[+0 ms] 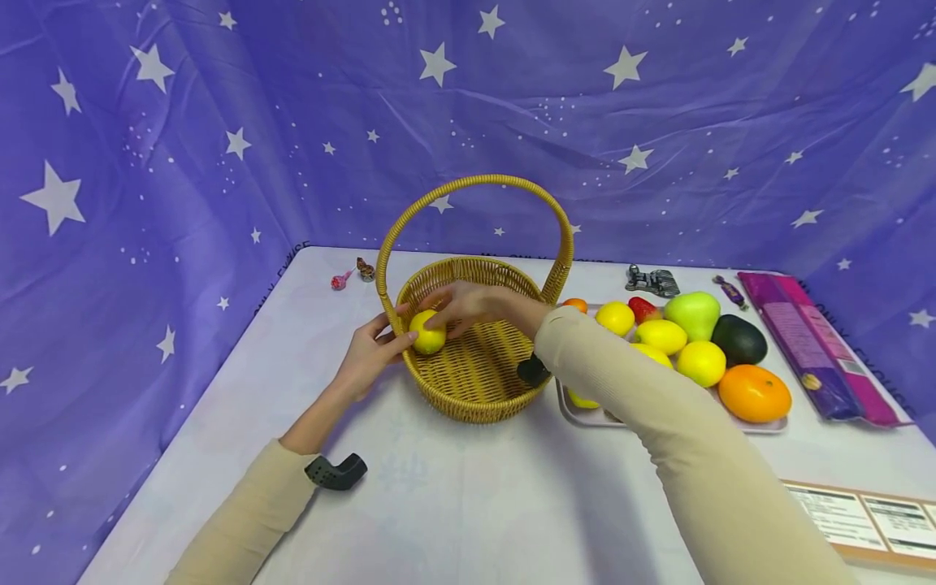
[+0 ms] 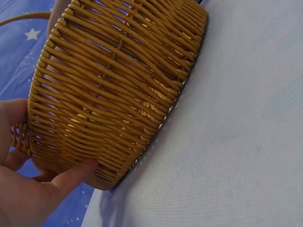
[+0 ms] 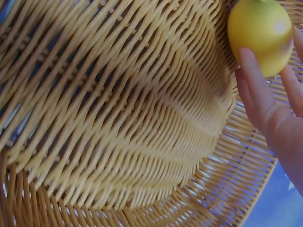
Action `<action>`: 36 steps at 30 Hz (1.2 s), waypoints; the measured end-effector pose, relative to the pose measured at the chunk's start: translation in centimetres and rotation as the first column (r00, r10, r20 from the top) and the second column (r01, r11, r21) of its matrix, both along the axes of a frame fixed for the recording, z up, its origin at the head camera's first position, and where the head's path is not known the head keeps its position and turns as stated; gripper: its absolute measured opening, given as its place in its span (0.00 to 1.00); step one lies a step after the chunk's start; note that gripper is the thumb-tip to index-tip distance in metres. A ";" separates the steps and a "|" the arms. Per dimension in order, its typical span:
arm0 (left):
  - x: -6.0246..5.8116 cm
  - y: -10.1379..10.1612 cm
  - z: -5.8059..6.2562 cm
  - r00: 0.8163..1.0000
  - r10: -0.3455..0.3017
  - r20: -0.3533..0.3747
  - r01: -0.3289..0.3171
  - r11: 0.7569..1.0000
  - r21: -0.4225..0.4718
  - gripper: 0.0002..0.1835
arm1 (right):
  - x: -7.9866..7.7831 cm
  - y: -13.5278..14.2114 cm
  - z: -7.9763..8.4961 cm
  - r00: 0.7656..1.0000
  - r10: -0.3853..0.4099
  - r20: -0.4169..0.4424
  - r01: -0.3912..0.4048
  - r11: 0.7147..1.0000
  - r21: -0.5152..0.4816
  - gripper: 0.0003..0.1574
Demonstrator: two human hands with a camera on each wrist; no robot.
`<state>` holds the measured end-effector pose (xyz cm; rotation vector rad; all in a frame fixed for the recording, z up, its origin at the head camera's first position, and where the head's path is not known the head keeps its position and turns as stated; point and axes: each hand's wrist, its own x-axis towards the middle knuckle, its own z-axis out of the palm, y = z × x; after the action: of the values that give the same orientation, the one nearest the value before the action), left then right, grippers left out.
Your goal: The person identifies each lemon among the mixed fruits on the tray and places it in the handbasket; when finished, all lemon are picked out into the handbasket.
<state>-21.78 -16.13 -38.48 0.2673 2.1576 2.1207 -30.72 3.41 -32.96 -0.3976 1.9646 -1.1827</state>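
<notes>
A woven yellow-brown basket [image 1: 478, 409] with a tall arched handle stands on the white table. My left hand [image 1: 368, 355] holds its left side near the foot of the handle. In the left wrist view, a finger [image 2: 78, 174] presses on the outer wicker wall. Reaching in over the basket's right side, my right hand [image 1: 468, 305] grips a yellow lemon [image 1: 427, 335] against the inner left wall. The right wrist view shows the lemon [image 3: 260, 35] between fingers and thumb, beside bare wicker.
Right of the basket, a pale tray [image 1: 585, 418] bears several lemons, a green pear [image 1: 692, 315], an avocado [image 1: 739, 340], a strawberry [image 1: 643, 310] and an orange [image 1: 755, 393]. Wrapped candies, a dark hair clip [image 1: 653, 281], purple-pink packet [image 1: 819, 349] and printed card [image 1: 870, 520] lie around.
</notes>
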 end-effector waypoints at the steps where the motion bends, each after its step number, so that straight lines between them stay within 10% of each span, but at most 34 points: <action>1: 0.0 0.0 0.0 1.000 -0.001 0.000 0.001 1.000 0.002 0.30 | 0.0 0.2 0.2 1.000 0.005 0.001 -0.005 1.000 0.006 0.34; 12: -0.3 0.3 -0.2 1.000 -0.016 0.018 0.016 1.000 0.005 0.31 | 0.4 5.2 4.5 0.987 0.161 0.019 -0.160 0.986 -0.038 0.33; 20: -0.2 0.1 -0.1 1.000 -0.013 0.021 0.013 1.000 0.016 0.31 | 3.0 11.8 7.5 0.940 0.285 -0.188 -0.291 0.957 -0.004 0.35; 36: -0.2 0.0 -0.2 1.000 -0.015 0.022 0.015 1.000 0.012 0.31 | 8.8 26.3 2.5 0.978 0.135 -0.161 -0.140 0.990 -0.021 0.33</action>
<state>-22.01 -16.10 -38.65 0.2589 2.1248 2.1189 -21.92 29.68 -30.51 -0.6515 2.0195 -1.1246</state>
